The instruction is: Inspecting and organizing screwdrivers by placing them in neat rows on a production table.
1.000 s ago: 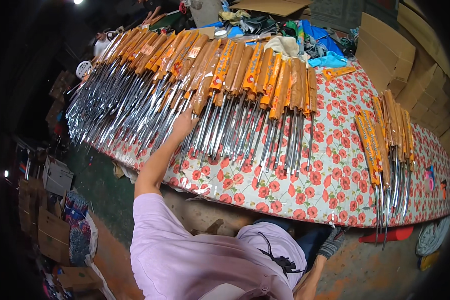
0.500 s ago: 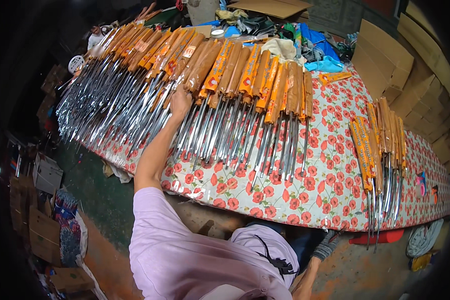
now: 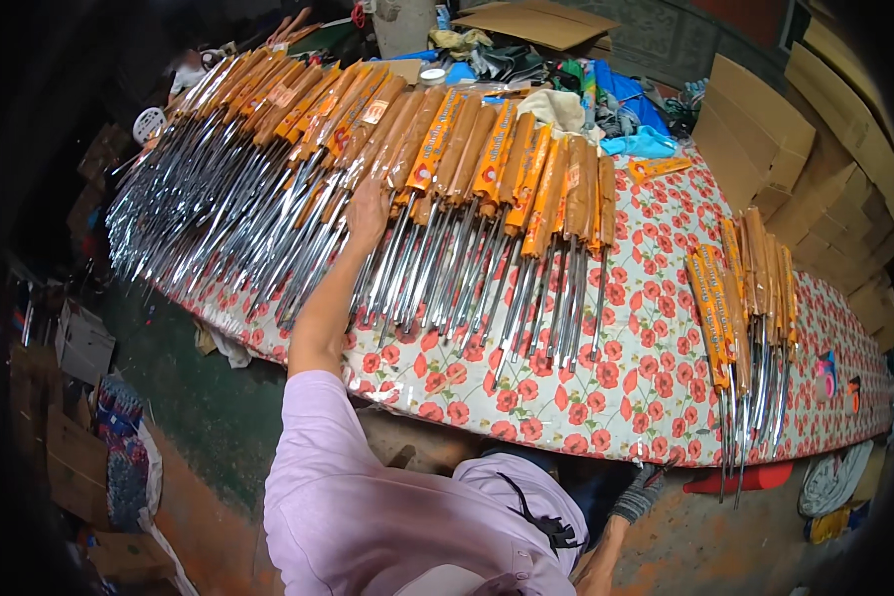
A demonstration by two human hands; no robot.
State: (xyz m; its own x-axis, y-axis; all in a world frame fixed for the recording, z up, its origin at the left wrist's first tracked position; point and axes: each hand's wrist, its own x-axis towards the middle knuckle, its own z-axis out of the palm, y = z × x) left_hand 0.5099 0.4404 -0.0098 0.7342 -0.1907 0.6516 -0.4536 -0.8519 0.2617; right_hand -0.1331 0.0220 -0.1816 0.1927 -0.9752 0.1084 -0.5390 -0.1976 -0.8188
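A long row of thin metal rods (image 3: 268, 228) lies across the table, their far ends covered by brown and orange printed plastic sleeves (image 3: 492, 149). My bare left hand (image 3: 368, 211) reaches into the middle of the row. Its fingers are closed at the lower end of a brown sleeve (image 3: 395, 139), where the rods come out; the fingertips are partly hidden. Low at the table's front edge, my right hand (image 3: 638, 495) wears a grey striped glove. Its fingers are curled round something small and dark that I cannot make out.
The table has a poppy-patterned cover (image 3: 656, 368). A smaller group of sleeved rods (image 3: 750, 308) overhangs its front edge at the right. Cardboard boxes (image 3: 755, 139) stand behind, near heaped cloth and blue plastic (image 3: 636, 94). A red object (image 3: 740, 479) lies below the table's edge.
The view has shifted slightly. My left hand stays at the brown sleeve, with little visible movement. My gloved right hand has come further into view, by the table's edge.
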